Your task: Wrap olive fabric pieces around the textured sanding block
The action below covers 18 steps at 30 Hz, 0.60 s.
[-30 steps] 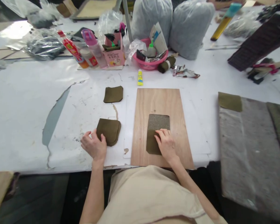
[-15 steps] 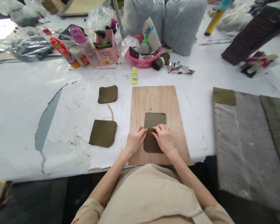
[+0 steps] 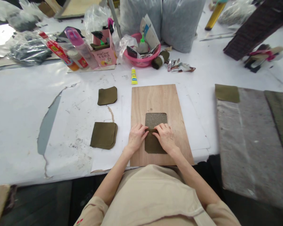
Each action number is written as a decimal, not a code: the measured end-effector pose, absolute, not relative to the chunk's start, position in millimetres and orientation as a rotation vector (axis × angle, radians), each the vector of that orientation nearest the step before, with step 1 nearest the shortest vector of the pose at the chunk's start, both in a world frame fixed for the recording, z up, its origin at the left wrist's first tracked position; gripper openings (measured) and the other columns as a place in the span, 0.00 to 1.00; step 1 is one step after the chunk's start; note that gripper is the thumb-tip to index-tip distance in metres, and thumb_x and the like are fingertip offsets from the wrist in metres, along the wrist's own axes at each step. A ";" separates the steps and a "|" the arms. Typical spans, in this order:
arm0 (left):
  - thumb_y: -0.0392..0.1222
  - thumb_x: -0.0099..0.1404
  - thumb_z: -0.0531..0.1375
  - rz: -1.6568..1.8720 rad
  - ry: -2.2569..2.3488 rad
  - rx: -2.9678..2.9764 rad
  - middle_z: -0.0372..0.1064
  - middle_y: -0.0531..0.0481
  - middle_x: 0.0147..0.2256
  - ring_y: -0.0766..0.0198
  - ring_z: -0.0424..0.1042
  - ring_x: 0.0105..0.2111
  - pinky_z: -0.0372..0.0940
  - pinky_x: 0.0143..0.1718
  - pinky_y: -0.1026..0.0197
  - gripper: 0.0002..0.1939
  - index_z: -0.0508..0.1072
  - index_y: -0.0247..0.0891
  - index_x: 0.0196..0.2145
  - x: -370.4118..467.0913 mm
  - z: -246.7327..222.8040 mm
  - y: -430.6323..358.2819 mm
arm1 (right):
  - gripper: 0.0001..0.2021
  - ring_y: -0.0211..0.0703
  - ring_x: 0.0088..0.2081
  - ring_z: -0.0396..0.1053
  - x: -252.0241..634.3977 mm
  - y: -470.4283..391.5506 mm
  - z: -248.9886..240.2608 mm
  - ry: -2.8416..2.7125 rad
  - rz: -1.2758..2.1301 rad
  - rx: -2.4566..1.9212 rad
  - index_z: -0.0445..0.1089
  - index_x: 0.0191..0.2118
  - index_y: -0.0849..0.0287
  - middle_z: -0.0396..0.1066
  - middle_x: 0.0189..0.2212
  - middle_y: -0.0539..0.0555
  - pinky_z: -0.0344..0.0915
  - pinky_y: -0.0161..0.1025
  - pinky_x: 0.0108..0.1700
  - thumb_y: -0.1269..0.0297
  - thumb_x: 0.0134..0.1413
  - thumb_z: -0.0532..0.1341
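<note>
An olive fabric piece [image 3: 154, 145] lies on the wooden board [image 3: 153, 97], over the lower part of a greyish textured panel [image 3: 156, 118]. My left hand [image 3: 137, 135] pinches the fabric's upper left edge between thumb and fingers. Along the same edge, further right, my right hand [image 3: 164, 135] is closed on the fabric too, its back covering the right side. A slight fold shows between the two hands. Two stacks of similar olive pieces lie left of the board, an upper stack [image 3: 107, 95] and a lower stack [image 3: 103, 135].
A yellow glue tube [image 3: 134, 76] lies beyond the board. Behind it are a pink basket [image 3: 142, 61], a pink box [image 3: 106, 55] and bottles [image 3: 58, 48]. At right a grey padded sheet [image 3: 245, 135] carries an olive piece [image 3: 227, 93]. Full grey bags [image 3: 180, 23] stand at the back.
Both hands stay at the fabric's upper edge, with the fingers shifting slightly and the edge between them now looking more folded. The whole view has moved a little.
</note>
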State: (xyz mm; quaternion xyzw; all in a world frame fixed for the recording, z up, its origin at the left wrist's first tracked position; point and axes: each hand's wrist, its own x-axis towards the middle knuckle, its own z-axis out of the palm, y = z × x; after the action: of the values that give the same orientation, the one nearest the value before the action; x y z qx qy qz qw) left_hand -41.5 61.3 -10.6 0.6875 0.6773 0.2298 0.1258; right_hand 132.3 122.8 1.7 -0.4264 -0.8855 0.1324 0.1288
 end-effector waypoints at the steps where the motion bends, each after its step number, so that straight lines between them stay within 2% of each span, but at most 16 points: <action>1: 0.40 0.68 0.57 0.669 1.971 1.996 0.66 0.48 0.37 0.58 0.66 0.41 0.63 0.44 0.56 0.06 0.70 0.39 0.42 -41.6 -10.6 61.7 | 0.04 0.50 0.41 0.62 132.2 122.9 1.7 -2.576 0.383 -1.228 0.69 0.37 0.57 0.69 0.36 0.55 0.56 0.45 0.43 0.64 0.58 0.64; 6: 0.38 0.66 0.60 0.639 2.021 1.961 0.65 0.47 0.40 0.57 0.65 0.42 0.64 0.45 0.56 0.09 0.69 0.37 0.44 -40.4 -8.8 65.1 | 0.03 0.49 0.44 0.61 133.8 121.9 1.4 -2.529 0.410 -1.150 0.69 0.36 0.56 0.69 0.38 0.54 0.56 0.45 0.45 0.67 0.58 0.64; 10: 0.33 0.65 0.59 0.536 1.953 2.108 0.63 0.46 0.44 0.56 0.64 0.46 0.64 0.48 0.54 0.19 0.69 0.45 0.53 -40.5 -3.6 70.2 | 0.03 0.49 0.44 0.61 136.9 123.7 -0.7 -2.544 0.444 -1.094 0.68 0.36 0.56 0.70 0.38 0.53 0.55 0.44 0.46 0.67 0.58 0.63; 13: 0.34 0.66 0.57 0.445 1.871 2.208 0.62 0.46 0.46 0.56 0.63 0.47 0.64 0.48 0.53 0.16 0.72 0.47 0.50 -42.3 2.1 75.0 | 0.03 0.48 0.43 0.62 138.1 124.9 -2.8 -2.554 0.453 -1.074 0.68 0.37 0.56 0.70 0.37 0.53 0.55 0.44 0.46 0.67 0.58 0.63; 18: 0.35 0.66 0.57 0.352 1.828 2.266 0.62 0.46 0.45 0.56 0.62 0.46 0.64 0.47 0.54 0.10 0.74 0.44 0.44 -44.6 6.9 79.1 | 0.07 0.48 0.43 0.62 137.6 121.0 -5.3 -2.541 0.446 -1.068 0.68 0.43 0.58 0.68 0.39 0.55 0.57 0.43 0.45 0.69 0.58 0.62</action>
State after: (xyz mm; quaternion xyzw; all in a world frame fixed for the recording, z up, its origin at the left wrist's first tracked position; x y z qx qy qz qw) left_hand -44.6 79.1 6.9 0.7684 0.6201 0.1192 0.1042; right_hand 137.6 121.0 -5.3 -0.3766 -0.8962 0.1573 0.1738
